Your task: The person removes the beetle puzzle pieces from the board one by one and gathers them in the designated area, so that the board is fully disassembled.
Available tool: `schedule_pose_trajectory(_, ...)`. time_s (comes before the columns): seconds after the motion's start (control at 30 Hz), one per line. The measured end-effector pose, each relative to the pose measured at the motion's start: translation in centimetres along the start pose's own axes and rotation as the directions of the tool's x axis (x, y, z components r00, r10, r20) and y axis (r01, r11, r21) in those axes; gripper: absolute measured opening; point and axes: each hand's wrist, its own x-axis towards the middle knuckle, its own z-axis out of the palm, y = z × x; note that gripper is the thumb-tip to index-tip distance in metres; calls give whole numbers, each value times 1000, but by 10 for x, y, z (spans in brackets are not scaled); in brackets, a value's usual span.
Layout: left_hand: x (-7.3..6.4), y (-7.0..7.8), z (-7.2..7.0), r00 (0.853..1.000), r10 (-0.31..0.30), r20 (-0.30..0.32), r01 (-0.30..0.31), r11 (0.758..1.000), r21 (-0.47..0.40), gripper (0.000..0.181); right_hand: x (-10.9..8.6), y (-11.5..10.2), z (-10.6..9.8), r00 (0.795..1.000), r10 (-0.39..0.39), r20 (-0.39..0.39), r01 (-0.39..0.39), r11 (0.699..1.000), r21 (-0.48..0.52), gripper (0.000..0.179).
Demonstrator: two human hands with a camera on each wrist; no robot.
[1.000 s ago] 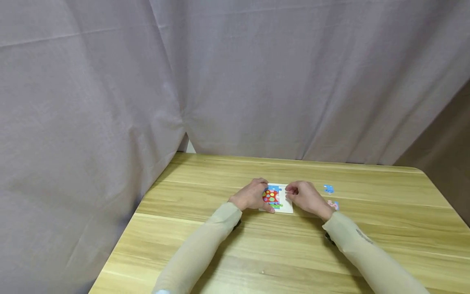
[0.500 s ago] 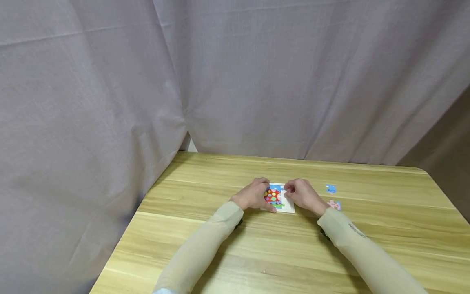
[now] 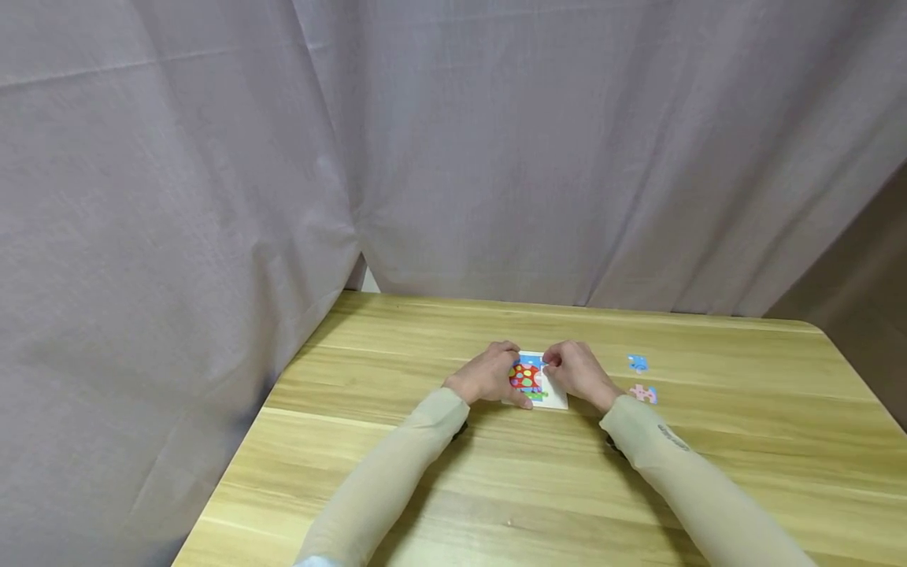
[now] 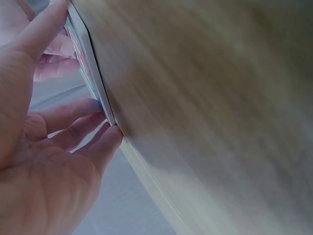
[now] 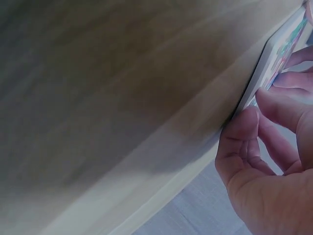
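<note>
Change over the last second: right hand (image 3: 577, 372) has shifted left across the puzzle board (image 3: 556, 399), fingertips now at the upper right edge of the blue-and-red picture. Probably lining up a piece there; lower right is bare white, so likely unfinished. Left hand (image 3: 489, 378) holds the board from the left, thumb near side, fingers far side. Right thumb and index are bent close together at the board; can't tell if a piece is between them. Board is flat on the desk (image 3: 397, 339). Blue piece (image 3: 638, 363) and pink piece (image 3: 641, 394) lie loose to its right. Right sleeve (image 3: 697, 492) carries dark print (image 3: 673, 438), too small to read.
</note>
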Motion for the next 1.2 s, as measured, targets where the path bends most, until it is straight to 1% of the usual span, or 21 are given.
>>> schedule_pose_trajectory(0.17,0,1,-2,1000,-1,8,1,1000,15,79,3,-4,1,1000,28,-5,-28,1000,-6,11)
schedule_pose_trajectory(0.43,1,1,-1,1000,14,4,-14,1000,24,80,3,-8,-1,995,84,53,-84,996,-11,9)
schedule_pose_trajectory(0.53,1,1,0,1000,14,6,-14,1000,25,82,3,-7,0,994,94,58,-94,996,-8,8)
schedule_pose_trajectory(0.73,2,0,0,1000,6,8,-6,1000,20,83,4,-7,1,997,70,22,-70,997,16,8)
schedule_pose_trajectory(0.83,1,0,0,1000,4,6,-4,1000,19,82,5,-7,1,997,78,2,-78,997,26,9)
schedule_pose_trajectory(0.93,1,0,0,1000,15,-2,-15,999,30,85,6,-7,2,997,83,-9,-82,996,32,9)
schedule_pose_trajectory(1.07,0,-2,0,999,45,-10,-45,999,13,86,6,-6,4,996,84,-18,-84,996,38,9)
schedule_pose_trajectory(1.2,0,-5,-1,998,69,3,-69,997,-26,73,6,-3,4,997,69,-29,-68,997,31,8)
